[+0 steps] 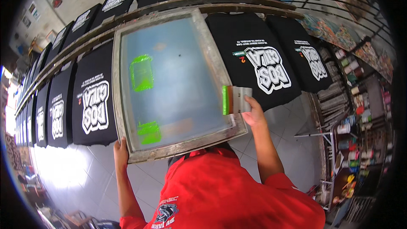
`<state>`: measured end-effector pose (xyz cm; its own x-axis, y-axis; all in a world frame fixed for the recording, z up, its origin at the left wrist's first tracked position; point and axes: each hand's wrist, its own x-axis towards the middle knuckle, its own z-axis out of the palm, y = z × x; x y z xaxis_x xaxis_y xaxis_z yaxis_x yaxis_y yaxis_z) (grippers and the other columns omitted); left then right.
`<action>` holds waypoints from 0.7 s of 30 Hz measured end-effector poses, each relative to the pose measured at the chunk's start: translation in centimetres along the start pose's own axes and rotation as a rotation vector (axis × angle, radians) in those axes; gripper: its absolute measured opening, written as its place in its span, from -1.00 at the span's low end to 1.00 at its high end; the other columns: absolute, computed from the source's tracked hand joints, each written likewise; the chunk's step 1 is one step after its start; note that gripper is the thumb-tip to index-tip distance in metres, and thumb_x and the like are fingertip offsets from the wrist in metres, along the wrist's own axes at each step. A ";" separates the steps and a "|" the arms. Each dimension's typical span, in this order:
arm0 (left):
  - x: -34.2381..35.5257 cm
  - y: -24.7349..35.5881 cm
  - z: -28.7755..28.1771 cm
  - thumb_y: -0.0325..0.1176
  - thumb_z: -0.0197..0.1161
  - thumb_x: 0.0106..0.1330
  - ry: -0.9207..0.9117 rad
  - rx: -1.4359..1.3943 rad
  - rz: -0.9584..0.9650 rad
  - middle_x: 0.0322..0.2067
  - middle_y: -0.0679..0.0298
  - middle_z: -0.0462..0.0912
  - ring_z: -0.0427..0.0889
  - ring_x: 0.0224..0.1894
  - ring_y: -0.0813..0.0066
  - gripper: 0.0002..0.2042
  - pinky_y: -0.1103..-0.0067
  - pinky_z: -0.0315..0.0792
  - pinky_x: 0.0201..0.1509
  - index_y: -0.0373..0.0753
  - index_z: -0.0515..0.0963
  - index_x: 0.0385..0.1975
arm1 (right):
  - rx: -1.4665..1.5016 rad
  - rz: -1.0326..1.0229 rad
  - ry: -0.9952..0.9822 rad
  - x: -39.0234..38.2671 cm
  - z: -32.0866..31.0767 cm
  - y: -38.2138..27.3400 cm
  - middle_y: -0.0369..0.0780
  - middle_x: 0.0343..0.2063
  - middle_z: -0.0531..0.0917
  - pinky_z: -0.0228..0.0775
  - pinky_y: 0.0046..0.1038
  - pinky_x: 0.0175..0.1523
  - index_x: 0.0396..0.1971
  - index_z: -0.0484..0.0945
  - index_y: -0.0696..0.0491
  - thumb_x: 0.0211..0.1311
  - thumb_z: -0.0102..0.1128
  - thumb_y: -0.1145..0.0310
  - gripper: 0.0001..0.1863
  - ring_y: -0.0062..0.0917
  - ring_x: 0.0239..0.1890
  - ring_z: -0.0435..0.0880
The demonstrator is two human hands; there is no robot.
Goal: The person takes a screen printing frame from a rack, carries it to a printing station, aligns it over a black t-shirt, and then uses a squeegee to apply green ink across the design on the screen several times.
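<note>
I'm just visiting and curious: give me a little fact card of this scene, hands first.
Left hand: grips the frame's lower left corner
Right hand: holds a squeegee, green along one edge; contact with the frame is unclear
Screen frame: weathered, rectangular, around bluish mesh
Green patches: two, toward the mesh's left side
Black shirts: in rows, printed with white lettering
Clothing: red shirt
Floor: pale tiles
</note>
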<state>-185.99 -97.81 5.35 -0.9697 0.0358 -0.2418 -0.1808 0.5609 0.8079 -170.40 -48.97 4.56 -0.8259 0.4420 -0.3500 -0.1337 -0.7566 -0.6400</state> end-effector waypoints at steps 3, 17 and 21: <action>2.4 -1.5 -2.0 -0.14 0.00 0.41 -0.083 -0.029 -0.055 -0.36 0.15 0.59 0.49 -0.29 0.43 -0.58 0.47 0.37 -0.11 -0.50 0.48 -0.14 | -0.056 0.054 -0.088 0.0 1.6 2.0 -0.18 -0.10 0.60 0.31 -0.30 0.16 -0.06 0.48 0.16 0.20 0.12 0.26 -0.63 -0.39 -0.02 0.56; 7.3 -5.5 -0.8 -0.18 0.02 0.40 -0.164 -0.251 0.030 -0.34 0.16 0.62 0.53 -0.29 0.49 -0.61 0.52 0.40 -0.14 -0.50 0.50 -0.17 | -0.034 -0.059 -0.042 0.9 2.0 3.9 -0.15 -0.13 0.61 0.28 -0.34 0.18 -0.07 0.48 0.20 0.22 0.12 0.29 -0.64 -0.41 -0.01 0.56; 7.3 -4.4 -0.6 -0.20 0.02 0.40 -0.179 -0.226 -0.031 -0.35 0.14 0.62 0.52 -0.29 0.50 -0.62 0.52 0.40 -0.14 -0.50 0.51 -0.18 | -0.034 -0.048 -0.014 1.2 1.8 3.7 -0.15 -0.09 0.59 0.27 -0.34 0.19 -0.02 0.44 0.21 0.22 0.11 0.30 -0.61 -0.40 0.02 0.54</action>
<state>-192.37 -100.50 0.35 -0.9224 0.1784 -0.3426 -0.2610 0.3662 0.8932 -172.92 -52.07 3.04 -0.8266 0.4705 -0.3088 -0.1552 -0.7180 -0.6785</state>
